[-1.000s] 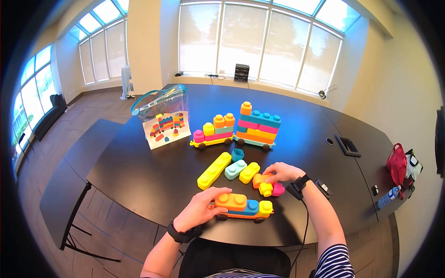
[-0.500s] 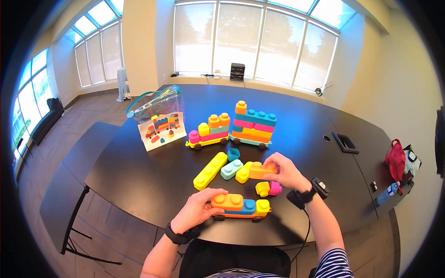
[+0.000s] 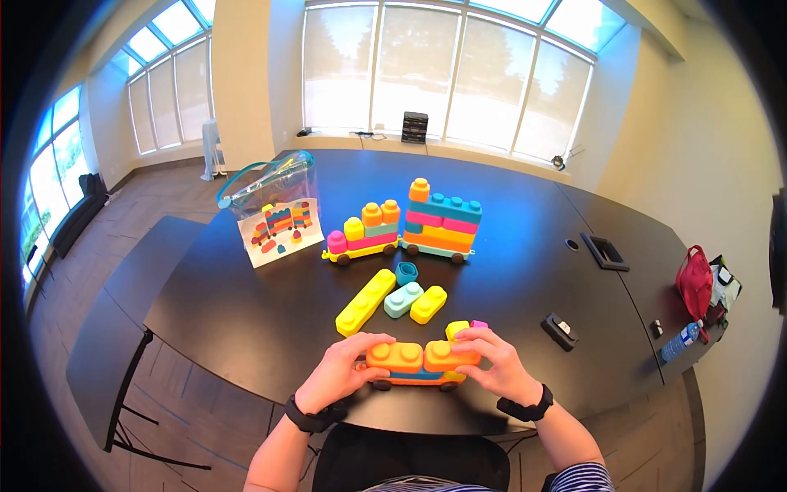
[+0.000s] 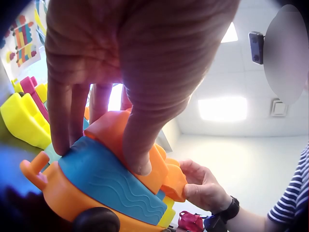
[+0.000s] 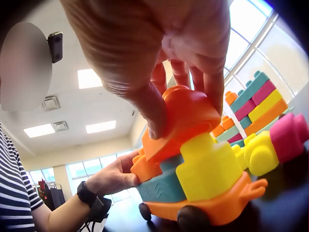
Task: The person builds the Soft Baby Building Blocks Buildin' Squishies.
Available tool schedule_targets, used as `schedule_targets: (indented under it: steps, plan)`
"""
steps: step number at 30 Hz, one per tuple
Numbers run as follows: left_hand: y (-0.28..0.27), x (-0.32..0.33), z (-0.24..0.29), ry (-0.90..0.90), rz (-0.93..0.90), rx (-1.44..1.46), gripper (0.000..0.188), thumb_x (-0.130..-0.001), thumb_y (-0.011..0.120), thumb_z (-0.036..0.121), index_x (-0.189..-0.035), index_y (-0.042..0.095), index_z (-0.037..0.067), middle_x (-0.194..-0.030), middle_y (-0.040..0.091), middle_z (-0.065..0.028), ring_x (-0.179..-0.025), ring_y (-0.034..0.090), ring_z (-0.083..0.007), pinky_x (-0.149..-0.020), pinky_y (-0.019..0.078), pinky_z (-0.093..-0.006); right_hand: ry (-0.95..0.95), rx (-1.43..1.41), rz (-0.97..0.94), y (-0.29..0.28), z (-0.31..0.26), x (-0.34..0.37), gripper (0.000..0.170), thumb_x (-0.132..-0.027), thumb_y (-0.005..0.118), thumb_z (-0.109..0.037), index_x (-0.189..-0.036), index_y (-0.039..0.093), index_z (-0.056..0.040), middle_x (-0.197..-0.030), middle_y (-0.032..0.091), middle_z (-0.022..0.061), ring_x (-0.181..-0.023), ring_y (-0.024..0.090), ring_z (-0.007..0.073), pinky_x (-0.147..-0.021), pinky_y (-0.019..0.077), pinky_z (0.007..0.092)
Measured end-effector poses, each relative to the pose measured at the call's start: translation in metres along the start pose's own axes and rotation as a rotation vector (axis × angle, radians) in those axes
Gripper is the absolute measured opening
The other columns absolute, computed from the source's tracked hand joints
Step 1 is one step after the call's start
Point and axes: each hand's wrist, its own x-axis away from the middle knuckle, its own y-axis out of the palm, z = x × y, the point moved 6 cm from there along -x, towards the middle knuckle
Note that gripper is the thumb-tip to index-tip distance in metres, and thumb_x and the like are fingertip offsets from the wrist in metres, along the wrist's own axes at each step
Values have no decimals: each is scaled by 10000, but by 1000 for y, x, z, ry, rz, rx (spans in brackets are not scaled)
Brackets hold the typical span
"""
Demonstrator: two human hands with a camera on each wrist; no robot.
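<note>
An orange wheeled base [image 4: 63, 193] carries a blue block [image 4: 104, 176] and, at its right end, a yellow block [image 5: 207, 169]. My left hand [image 3: 343, 371] grips an orange two-stud block [image 3: 395, 356] on top of the blue one, thumb on the near side. My right hand [image 3: 502, 369] pinches a second orange block [image 5: 186, 121] between thumb and fingers, over the yellow block and beside the first orange one. In the right wrist view it is tilted; whether it is seated cannot be told.
Behind the hands lie a long yellow block [image 3: 366, 302], a mint block [image 3: 403, 300], a short yellow block [image 3: 428, 304] and a teal block [image 3: 407, 273]. Two block-built wagons [image 3: 361, 243] [image 3: 441, 228], a picture card [image 3: 281, 233] and a clear bag stand farther back. A black device [image 3: 560, 331] lies right.
My right hand has carried the second orange block from among the loose blocks, toward me and left, onto the wheeled base's right end. My left hand keeps its grip.
</note>
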Motion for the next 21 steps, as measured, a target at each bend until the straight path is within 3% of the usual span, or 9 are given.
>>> schedule_targets:
  steps: [2,5,15,21]
  plan:
    - [2,1,0,3,15,39,548,-812,887,68,-1323,689,82,-1258,746,-119,-1157,721,-334,-977,584,-392,6,-12,-18,7,7,4,408,-823,867,-7,-1207,735,-46,-1339,702,131,-1218,691,339,-1037,578,413]
    - [1,0,-1,-6,-17,-24,579,-824,906,75,-1359,686,84,-1291,740,-101,-1170,729,-255,-1009,619,-381,-12,13,-3,10,7,6,346,-840,858,-17,-1159,724,-21,-1330,715,137,-1192,701,343,-1010,587,419]
    - [3,-1,2,-5,-9,-26,579,-819,897,50,-1358,686,83,-1288,739,-105,-1165,729,-268,-1007,615,-378,-68,76,79,20,2,10,174,-918,797,-66,-1059,713,-9,-1294,722,146,-1095,712,351,-949,593,418]
    - [4,-1,1,3,1,0,577,-809,897,51,-1346,687,82,-1271,742,-110,-1161,725,-286,-999,601,-381,-70,59,129,25,5,15,171,-923,790,-50,-1065,709,1,-1313,712,149,-1138,697,358,-984,581,422]
